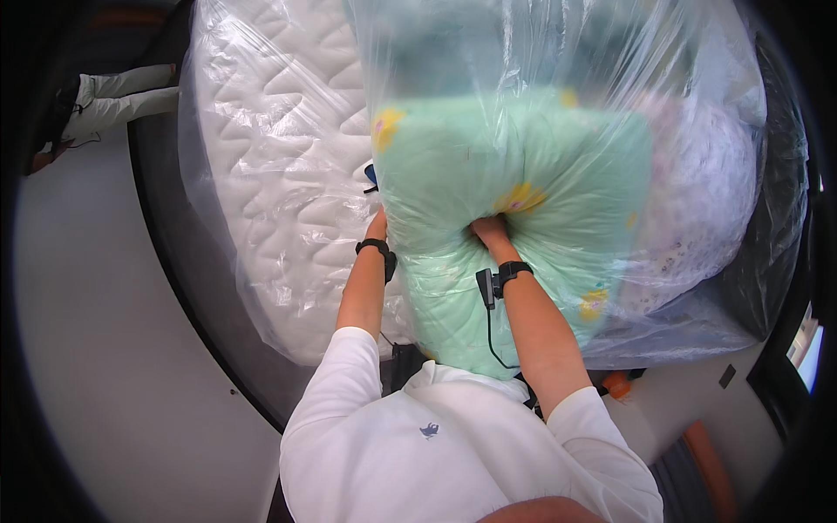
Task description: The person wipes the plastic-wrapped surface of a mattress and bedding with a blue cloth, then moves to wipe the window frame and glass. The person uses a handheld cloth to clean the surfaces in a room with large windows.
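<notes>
A thick mint-green quilt [436, 157] with yellow flowers lies folded into a puffy block in front of me. Clear plastic sheeting [558, 52] covers at least its far part. My right hand [490, 230] pushes down into the quilt's middle, making a deep dent with creases running out from it. Its fingers are sunk in the fold and hidden. Along the quilt's left edge is my left hand [377, 227], its fingers mostly out of sight beside the green fabric. A small blue and black object [371, 178] shows just beyond that hand. Both wrists wear black straps.
A white quilted mattress [288, 174] under clear plastic is beneath and to the left. Right of the quilt sits a bulky pale patterned bundle [697, 200], also under plastic. Another person's light trousers [122, 96] show at the far left. An orange object [617, 384] lies at lower right.
</notes>
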Tool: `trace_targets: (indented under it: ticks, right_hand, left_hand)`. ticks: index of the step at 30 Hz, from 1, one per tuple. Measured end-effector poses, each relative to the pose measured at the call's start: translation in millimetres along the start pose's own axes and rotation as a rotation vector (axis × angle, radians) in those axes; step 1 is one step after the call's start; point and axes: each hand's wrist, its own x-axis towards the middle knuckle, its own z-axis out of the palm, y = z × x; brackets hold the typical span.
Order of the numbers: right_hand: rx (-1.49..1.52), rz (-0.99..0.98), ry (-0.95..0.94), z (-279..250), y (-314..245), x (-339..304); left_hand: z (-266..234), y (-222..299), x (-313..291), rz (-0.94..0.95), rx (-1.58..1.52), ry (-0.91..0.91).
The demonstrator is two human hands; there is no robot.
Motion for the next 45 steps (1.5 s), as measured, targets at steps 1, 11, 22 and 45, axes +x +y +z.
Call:
trace_targets:
  ticks: [1, 11, 22, 45]
  right_hand:
    - [0.014, -0.01, 0.002, 5, 6, 4]
    - [0.186, 0.179, -0.065, -7, -4, 6]
    - [0.448, 0.332, -0.14, -36, -31, -9]
    - [0.487, 0.341, -0.215, -36, -28, 4]
  left_hand:
    - [-3, -13, -10, -0.019, 0.03, 0.015]
    - [-31, -141, -116, -0.16, 0.328, 0.136]
    - [-61, -235, -197, -0.431, 0.319, 0.023]
    - [-2, -191, -239, -0.192, 0.101, 0.093]
